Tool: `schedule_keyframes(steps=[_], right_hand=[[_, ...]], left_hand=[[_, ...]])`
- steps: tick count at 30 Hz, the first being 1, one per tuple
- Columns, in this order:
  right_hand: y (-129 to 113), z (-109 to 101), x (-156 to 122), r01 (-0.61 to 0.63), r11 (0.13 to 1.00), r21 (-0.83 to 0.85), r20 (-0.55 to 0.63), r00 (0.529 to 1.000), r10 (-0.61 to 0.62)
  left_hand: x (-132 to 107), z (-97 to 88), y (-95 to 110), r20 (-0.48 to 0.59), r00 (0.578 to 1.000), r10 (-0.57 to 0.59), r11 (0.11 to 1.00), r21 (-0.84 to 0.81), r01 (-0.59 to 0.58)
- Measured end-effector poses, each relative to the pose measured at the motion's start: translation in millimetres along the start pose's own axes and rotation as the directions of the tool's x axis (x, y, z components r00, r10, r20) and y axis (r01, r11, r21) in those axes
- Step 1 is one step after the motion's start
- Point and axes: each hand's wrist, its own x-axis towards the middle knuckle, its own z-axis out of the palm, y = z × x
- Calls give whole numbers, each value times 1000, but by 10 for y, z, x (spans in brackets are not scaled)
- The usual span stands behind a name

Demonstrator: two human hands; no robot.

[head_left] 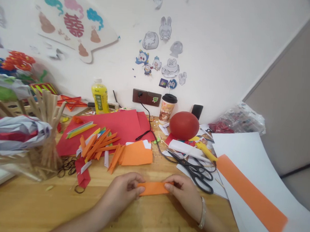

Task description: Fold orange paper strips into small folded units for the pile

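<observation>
A small folded strip of orange paper (pixel 154 188) is stretched between my two hands, just above the wooden table (pixel 67 208). Its left end is pinched between the thumb and fingers of my left hand (pixel 126 187). My right hand (pixel 183 193), with a bracelet at the wrist, pinches the right end the same way. Beyond my hands lie a stack of orange paper pieces (pixel 138 154) and a pile of folded orange strips (pixel 98 144). A pair of black-handled scissors (pixel 195 171) rests close past my right hand.
Red paper sheets (pixel 118 122), a yellow bottle (pixel 100 97), a lidded cup (pixel 168 108) and a red balloon (pixel 184 126) stand or lie toward the wall. At right, a long orange strip (pixel 252 195) crosses white paper (pixel 247 149). Wooden sticks (pixel 46 123) crowd the left.
</observation>
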Motion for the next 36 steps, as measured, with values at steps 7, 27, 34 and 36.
schedule_keyframes(steps=[7, 27, 34, 36], right_hand=[[-70, 48, -28, -95, 910, 404, -27, 993, 116], [-52, 241, -152, -325, 849, 418, 301, 931, 208], [-76, -80, -20, -110, 853, 509, -96, 978, 183], [-80, -108, -2, -65, 846, 529, -164, 971, 177]], left_hand=[[-40, 29, 53, -4, 998, -57, 996, -66, 56], [-159, 174, 65, 2, 1000, -9, 978, -208, 9], [-108, 98, 53, -36, 998, -55, 980, -192, 47], [-97, 86, 33, -36, 998, -44, 985, -166, 37]])
